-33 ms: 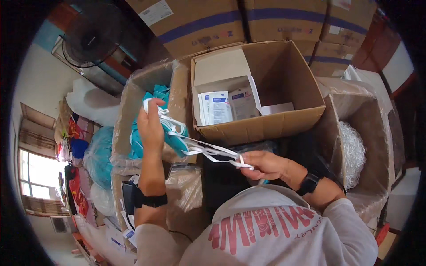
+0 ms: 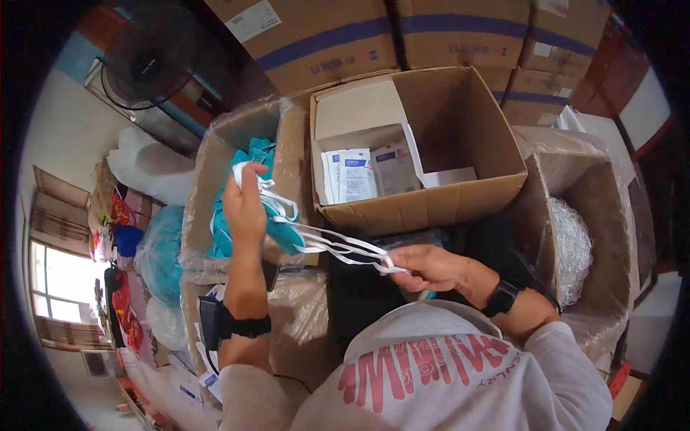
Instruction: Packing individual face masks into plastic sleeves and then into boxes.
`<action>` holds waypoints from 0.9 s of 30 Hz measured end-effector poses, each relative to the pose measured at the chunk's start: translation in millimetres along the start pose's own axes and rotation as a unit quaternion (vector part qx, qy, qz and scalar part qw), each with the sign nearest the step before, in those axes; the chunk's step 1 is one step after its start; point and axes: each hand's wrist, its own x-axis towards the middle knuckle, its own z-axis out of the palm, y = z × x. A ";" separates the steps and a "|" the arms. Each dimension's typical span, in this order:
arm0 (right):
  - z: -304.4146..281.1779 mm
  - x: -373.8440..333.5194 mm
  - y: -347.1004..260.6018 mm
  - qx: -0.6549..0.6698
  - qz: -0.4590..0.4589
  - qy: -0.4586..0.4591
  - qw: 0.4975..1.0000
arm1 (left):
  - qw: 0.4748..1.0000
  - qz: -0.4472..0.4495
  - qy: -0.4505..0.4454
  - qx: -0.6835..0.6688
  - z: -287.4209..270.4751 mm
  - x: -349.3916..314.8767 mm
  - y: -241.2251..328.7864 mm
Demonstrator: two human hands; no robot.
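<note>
Head view: at 9 o'clock the left hand (image 2: 245, 208) curls closed around white cords (image 2: 312, 249), spanning the centre to 4 o'clock, where the right hand (image 2: 429, 266) pinches them; crossed and slack, they could tangle if tugged unevenly.

Lit mainly from far L, thru bright, blown-out paned window (image 2: 56, 284) w/ brown striped bands (image 2: 61, 218) above & below. Bounded on same side by pale wall (image 2: 66, 140). Furnished upper L w/ round black fan (image 2: 147, 65), near blue wall patch (image 2: 75, 61). Backed up top by stacked brown cartons (image 2: 431, 56) w/ purple-blue bands (image 2: 323, 42). Closed off upper R by reddish-brown panel (image 2: 609, 72), poss. a door, tho too dim & warped to be sure. Shadowed more twd R edge.
</note>
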 end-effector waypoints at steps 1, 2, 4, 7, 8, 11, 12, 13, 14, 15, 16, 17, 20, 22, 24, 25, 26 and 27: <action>0.6 -0.8 -2.5 -0.021 0.013 0.007 1.000 | 0.998 0.022 0.000 0.050 -2.7 -3.7 -0.1; 0.8 -2.2 -5.5 -0.042 0.027 0.015 0.999 | 0.993 0.064 -0.005 0.096 -4.7 -6.0 -3.2; 0.7 -7.4 -18.7 -0.245 0.010 0.014 0.969 | 0.972 0.144 -0.014 0.185 -7.7 -12.1 -14.4; 9.9 -6.1 -34.0 -0.534 -0.059 0.076 0.840 | 0.955 0.000 -0.221 0.196 -0.3 -39.3 -4.5; 11.0 -1.1 -32.2 -0.579 -0.124 0.097 0.800 | 0.946 -0.076 -0.296 0.111 9.5 -53.9 -2.9; 19.7 15.4 -27.4 -0.660 -0.292 0.141 0.678 | 0.861 -0.199 -0.438 -0.163 42.5 -107.3 -22.7; 21.9 15.4 -30.2 -0.679 -0.285 0.133 0.663 | 0.858 -0.185 -0.465 -0.115 47.7 -118.7 -25.3; 23.9 15.1 -31.9 -0.697 -0.278 0.126 0.649 | 0.838 -0.221 -0.463 -0.186 56.1 -130.4 -26.9; 24.8 15.6 -32.7 -0.714 -0.270 0.118 0.635 | 0.813 -0.256 -0.457 -0.255 61.2 -136.8 -28.1; 21.7 13.2 -29.8 -0.721 -0.270 0.131 0.625 | 0.802 -0.284 -0.465 -0.245 59.4 -134.3 -27.3; 16.9 10.4 -28.5 -0.729 -0.263 0.141 0.616 | 0.791 -0.311 -0.471 -0.235 54.8 -129.2 -25.8; 11.8 7.4 -27.3 -0.737 -0.255 0.151 0.607 | 0.779 -0.339 -0.478 -0.225 50.7 -125.7 -26.4; 9.4 11.4 -18.6 -0.703 -0.221 0.174 0.653 | 0.799 -0.329 -0.398 -0.310 35.0 -122.8 -26.5; 17.1 17.4 -8.7 -0.671 -0.219 0.197 0.681 | 0.825 -0.325 -0.330 -0.323 36.7 -120.7 -15.4; 29.5 30.2 4.5 -0.646 -0.247 0.218 0.688 | 0.868 -0.293 -0.268 -0.298 44.9 -120.8 -8.9; 31.3 32.2 8.2 -0.663 -0.210 0.223 0.683 | 0.955 -0.102 -0.261 -0.092 47.0 -121.8 -4.9; 31.7 30.7 9.6 -0.665 -0.168 0.212 0.696 | 0.960 0.096 -0.250 0.077 51.9 -121.8 -20.4; 29.5 26.0 9.4 -0.666 -0.125 0.204 0.707 | 0.931 0.102 -0.316 0.153 51.3 -123.8 -23.3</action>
